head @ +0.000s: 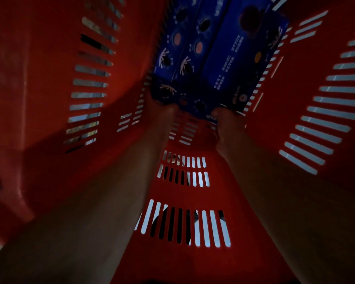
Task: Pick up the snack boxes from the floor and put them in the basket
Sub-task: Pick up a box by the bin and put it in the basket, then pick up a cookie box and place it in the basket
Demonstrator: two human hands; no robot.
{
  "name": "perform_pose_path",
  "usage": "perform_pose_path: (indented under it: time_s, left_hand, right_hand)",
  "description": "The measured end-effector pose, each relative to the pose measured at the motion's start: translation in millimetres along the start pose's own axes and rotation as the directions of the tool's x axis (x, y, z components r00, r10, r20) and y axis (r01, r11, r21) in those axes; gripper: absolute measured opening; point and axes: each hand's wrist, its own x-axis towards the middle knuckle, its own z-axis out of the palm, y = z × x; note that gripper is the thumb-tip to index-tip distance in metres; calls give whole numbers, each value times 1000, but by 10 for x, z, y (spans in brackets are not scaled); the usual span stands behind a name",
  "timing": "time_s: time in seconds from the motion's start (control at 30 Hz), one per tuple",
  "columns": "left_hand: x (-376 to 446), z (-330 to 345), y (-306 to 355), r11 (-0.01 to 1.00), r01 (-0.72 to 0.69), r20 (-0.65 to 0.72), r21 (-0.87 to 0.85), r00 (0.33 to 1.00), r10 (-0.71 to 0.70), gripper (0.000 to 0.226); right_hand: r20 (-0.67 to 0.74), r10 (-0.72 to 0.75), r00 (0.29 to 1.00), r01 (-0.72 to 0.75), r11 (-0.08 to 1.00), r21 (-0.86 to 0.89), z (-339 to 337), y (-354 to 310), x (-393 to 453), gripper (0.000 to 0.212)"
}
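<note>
I look deep into a red slotted basket [39, 83], and both my arms reach down inside it. At the bottom lie several blue snack boxes [217, 48] side by side, printed with dark cookies and white marks. One more blue snack box [195, 99] lies across their near ends. My left hand [162, 119] grips its left end and my right hand [225, 128] grips its right end. My fingertips are hidden under the box. The light is dim.
Red walls with long slots close in on the left [86, 95] and right [326, 111]. The slotted near wall [182, 222] runs between my forearms. Pale floor shows through the slots.
</note>
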Motion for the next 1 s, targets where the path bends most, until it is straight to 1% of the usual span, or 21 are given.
perform_pose_path:
  time_s: [0.03,0.07,0.13,0.17,0.2,0.27,0.3,0.37,0.47,0.5,0.57,0.67,0.7,0.77,0.83,0.97,1.0]
  left_hand:
    - [-65,-16,1,999,15,5,-37,1000,-15,88]
    - [-148,-40,24,999,31,24,-18,999,-30,84]
    - [-391,-116,90,998,46,20,34,999,-46,61]
    - [-573,-171,162,999,37,31,21,999,-38,49]
    - [-732,-225,214,1000,17,34,-2,999,-17,41]
    - [-1086,-360,320,1000,-22,45,-5,999,23,48]
    - [-1295,-428,389,999,-30,48,18,998,29,52]
    - [-1737,-589,516,996,-60,62,62,996,56,58]
    - [-2449,-855,683,985,-97,70,145,994,87,60]
    - [-2678,-931,717,980,-112,73,162,992,102,60]
    - [-3119,-1064,778,967,-155,62,200,987,146,67]
    - [-3811,-1180,784,946,-201,14,253,979,204,79]
    - [-4027,-1198,758,942,-202,-9,267,977,212,78]
    - [-4435,-1206,640,931,-206,-73,301,969,237,68]
    - [-4803,-1174,493,934,-199,-123,298,962,244,61]
    - [-5555,-1123,167,962,-165,-246,219,944,218,57]
    - [-5725,-1123,74,969,-149,-269,199,942,200,57]
  right_hand:
    - [-10,-6,1000,6,1000,-21,-47,23,-49,85]
    - [-14,-29,999,28,997,-66,-60,26,-89,86]
    - [4,-54,999,54,984,-172,-152,-12,-308,95]
    - [23,-85,996,88,974,-208,-192,-40,-473,93]
    - [30,-123,992,127,961,-244,-234,-36,-640,84]
    - [66,-185,981,196,907,-374,-343,-61,-1110,63]
    - [81,-246,966,255,844,-472,-417,-85,-1351,56]
    - [149,-358,922,371,706,-603,-623,-137,-1822,47]
    - [281,-431,857,492,527,-693,-992,-179,-2463,42]
    - [327,-462,825,534,446,-718,-1123,-199,-2695,40]
    - [406,-482,776,587,317,-745,-1378,-237,-3127,36]
    - [504,-491,711,638,148,-756,-1778,-217,-3682,41]
    - [535,-493,686,652,91,-753,-1896,-205,-3810,44]
    - [603,-477,639,680,-15,-733,-2133,-194,-4068,47]
    - [669,-454,588,691,-148,-707,-2336,-211,-4318,51]
    - [807,-330,490,688,-422,-591,-2636,-78,-4745,55]
    - [831,-302,467,685,-471,-556,-2683,-28,-4824,56]
